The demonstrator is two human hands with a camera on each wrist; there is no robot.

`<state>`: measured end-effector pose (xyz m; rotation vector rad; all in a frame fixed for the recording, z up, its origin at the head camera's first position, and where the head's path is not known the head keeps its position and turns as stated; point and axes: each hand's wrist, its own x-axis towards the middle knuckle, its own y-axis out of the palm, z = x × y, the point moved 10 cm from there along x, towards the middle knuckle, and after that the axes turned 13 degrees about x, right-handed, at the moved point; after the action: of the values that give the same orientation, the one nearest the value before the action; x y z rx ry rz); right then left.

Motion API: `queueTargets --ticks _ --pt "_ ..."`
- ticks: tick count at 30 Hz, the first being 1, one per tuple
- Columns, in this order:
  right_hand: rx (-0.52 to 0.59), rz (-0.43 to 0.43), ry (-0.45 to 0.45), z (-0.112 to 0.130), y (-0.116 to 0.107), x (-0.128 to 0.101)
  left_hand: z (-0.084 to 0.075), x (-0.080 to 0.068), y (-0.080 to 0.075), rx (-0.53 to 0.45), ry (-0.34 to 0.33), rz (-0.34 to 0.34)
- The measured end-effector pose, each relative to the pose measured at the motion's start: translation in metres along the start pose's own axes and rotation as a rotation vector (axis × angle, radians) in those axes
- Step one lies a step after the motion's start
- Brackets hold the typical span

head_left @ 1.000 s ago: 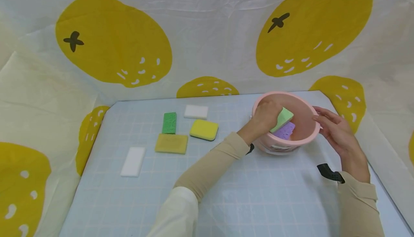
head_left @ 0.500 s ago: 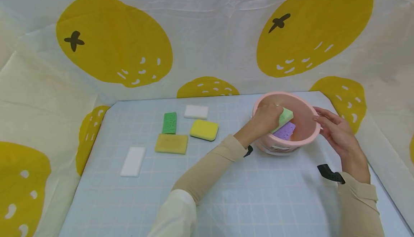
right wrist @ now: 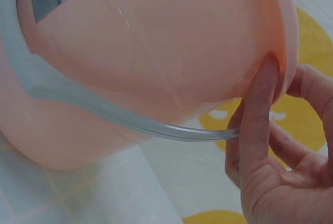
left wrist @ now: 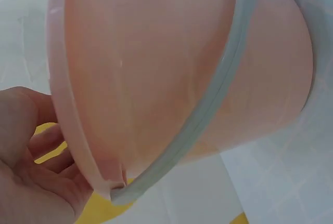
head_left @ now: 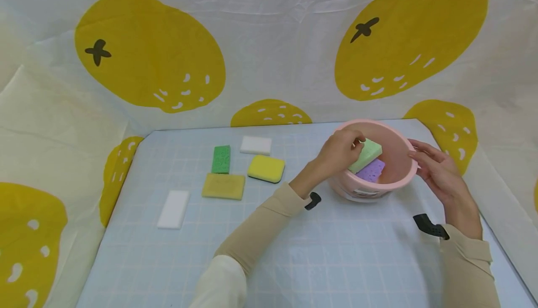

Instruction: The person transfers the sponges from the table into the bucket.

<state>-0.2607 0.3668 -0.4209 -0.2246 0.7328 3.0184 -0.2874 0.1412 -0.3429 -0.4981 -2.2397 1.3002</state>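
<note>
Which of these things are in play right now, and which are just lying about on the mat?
In play:
left hand, over the bucket beside the light green sponge
right hand, fingers straight on the pink bucket rim
purple sponge, inside the bucket

Lying about:
green sponge
yellow sponge
tan sponge
two white sponges

The left hand (head_left: 341,151) has drawn back out of the pink bucket (head_left: 399,184) and now sits at the near-left rim, where a second ago it reached down inside. Its forearm has slid back with it, baring more of the black wrist strap (head_left: 313,200). The light green sponge (head_left: 365,155) now leans at the hand's fingertips, more of its face showing.
</note>
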Motion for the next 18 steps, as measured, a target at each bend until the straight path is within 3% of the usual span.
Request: queueTargets --ticks 12,18 --pt "-0.001 -0.007 0.012 -0.001 -0.001 0.001 0.022 -0.022 -0.031 -0.293 -0.007 -0.169" --pt "-0.004 -0.008 0.015 -0.001 -0.001 0.001 0.038 -0.033 -0.035 -0.342 -0.041 -0.199"
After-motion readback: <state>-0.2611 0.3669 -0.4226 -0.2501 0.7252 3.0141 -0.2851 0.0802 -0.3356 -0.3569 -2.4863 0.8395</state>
